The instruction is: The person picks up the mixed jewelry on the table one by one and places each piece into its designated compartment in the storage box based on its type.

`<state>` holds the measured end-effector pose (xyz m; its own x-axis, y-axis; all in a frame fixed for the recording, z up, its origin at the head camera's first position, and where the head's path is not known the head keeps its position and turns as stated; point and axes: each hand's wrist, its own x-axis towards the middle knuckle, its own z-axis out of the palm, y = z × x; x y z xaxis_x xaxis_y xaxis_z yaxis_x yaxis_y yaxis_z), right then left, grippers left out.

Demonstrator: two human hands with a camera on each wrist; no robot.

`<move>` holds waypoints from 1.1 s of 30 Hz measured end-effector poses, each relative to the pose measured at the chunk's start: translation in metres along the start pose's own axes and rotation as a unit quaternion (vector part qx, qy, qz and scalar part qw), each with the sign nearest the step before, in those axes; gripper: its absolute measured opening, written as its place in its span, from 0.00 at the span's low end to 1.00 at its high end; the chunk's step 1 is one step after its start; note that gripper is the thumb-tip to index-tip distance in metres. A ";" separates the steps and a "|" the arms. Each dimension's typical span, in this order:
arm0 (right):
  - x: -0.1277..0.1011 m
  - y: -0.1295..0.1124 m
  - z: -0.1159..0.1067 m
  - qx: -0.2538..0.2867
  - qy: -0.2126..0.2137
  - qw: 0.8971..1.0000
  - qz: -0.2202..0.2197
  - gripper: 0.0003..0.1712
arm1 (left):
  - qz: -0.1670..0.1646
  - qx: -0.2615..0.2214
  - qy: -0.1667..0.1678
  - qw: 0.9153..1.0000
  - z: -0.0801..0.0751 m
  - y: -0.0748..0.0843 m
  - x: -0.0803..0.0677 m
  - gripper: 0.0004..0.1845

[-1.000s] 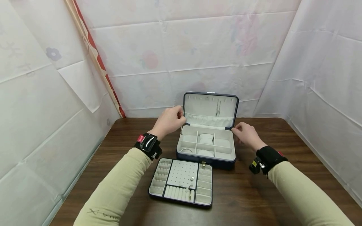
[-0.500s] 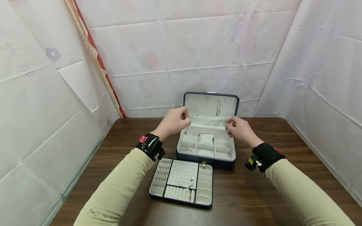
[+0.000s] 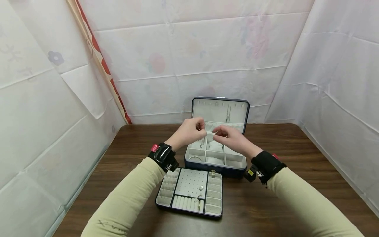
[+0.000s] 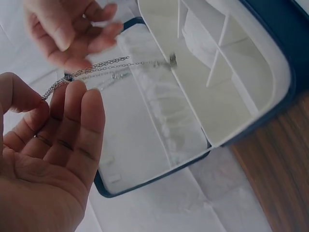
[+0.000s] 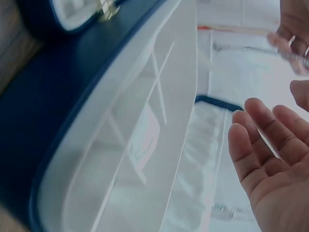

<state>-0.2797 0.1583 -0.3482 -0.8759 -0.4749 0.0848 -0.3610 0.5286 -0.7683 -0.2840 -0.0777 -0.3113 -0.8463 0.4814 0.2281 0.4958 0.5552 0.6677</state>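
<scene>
My left hand [image 3: 189, 134] pinches a thin silver chain necklace [image 4: 108, 64] between thumb and forefinger. The chain hangs over the left part of an open navy jewelry box [image 3: 217, 169]. Close to the right of it is my right hand [image 3: 232, 140], fingers loosely bent and apart, holding nothing in the right wrist view. Both hands are in front of the raised lid [image 3: 207, 110], where another necklace [image 3: 228, 113] hangs from a hook. The box has white compartments; a bangle [image 3: 195, 157] lies in the front left one and a small cushion [image 3: 215, 145] in a middle one.
A navy-edged jewelry tray [image 3: 190, 181] lies in front of the box. It has small slots, ring rolls and a few pieces of jewelry [image 3: 201, 187]. Dark wood tabletop [image 3: 251, 204] lies under everything, with white sheeting [image 3: 207, 49] behind.
My right hand has come left from the box's right edge to beside the left hand. My left hand has moved slightly right and down with the necklace. Box and tray have stayed put.
</scene>
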 end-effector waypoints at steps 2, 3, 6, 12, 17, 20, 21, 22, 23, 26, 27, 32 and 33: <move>0.002 -0.005 0.005 0.013 -0.009 1.000 -0.003 0.22 | -0.005 -0.011 -0.004 1.000 0.002 0.001 0.000 0.05; 0.003 -0.007 0.007 0.017 -0.013 1.000 -0.008 0.22 | -0.007 -0.017 -0.006 1.000 0.002 0.002 0.000 0.05; 0.005 -0.013 0.011 0.037 -0.016 0.999 -0.008 0.20 | -0.011 -0.032 -0.011 0.999 0.005 0.003 0.001 0.04; 0.007 -0.014 0.016 0.072 -0.013 0.997 -0.003 0.14 | -0.009 -0.045 -0.020 0.999 0.008 0.006 0.000 0.04; 0.006 -0.012 0.016 0.084 -0.014 0.996 -0.005 0.12 | -0.006 -0.041 -0.018 0.999 0.010 0.007 0.000 0.04; 0.005 -0.011 0.016 0.080 -0.008 0.997 -0.004 0.12 | -0.011 -0.049 -0.016 0.999 0.010 0.007 0.000 0.03; 0.005 -0.011 0.016 0.079 -0.007 0.997 -0.003 0.12 | -0.013 -0.052 -0.015 0.998 0.010 0.007 -0.001 0.03; 0.005 -0.010 0.016 0.078 -0.005 0.997 -0.003 0.13 | -0.015 -0.053 -0.013 0.998 0.010 0.007 -0.001 0.03; 0.005 -0.009 0.016 0.078 -0.003 0.997 -0.002 0.13 | -0.018 -0.054 -0.010 0.998 0.010 0.006 -0.001 0.03; 0.005 -0.006 0.017 0.075 0.005 0.997 0.003 0.13 | -0.022 -0.054 -0.002 0.998 0.010 0.004 -0.002 0.04; 0.005 -0.005 0.017 0.075 0.008 0.997 0.005 0.14 | -0.024 -0.055 0.000 0.998 0.010 0.004 -0.002 0.04; 0.004 -0.004 0.016 0.068 0.023 0.997 0.015 0.13 | -0.027 -0.067 -0.004 0.997 0.010 0.001 -0.003 0.01; 0.004 -0.003 0.016 0.065 0.024 0.997 0.015 0.13 | -0.029 -0.069 -0.006 0.997 0.011 0.000 -0.003 0.01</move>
<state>-0.2766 0.1437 -0.3553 -0.9013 -0.4243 0.0878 -0.2920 0.4453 -0.8464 -0.2790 -0.0719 -0.3192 -0.8694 0.4607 0.1786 0.4146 0.4833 0.7711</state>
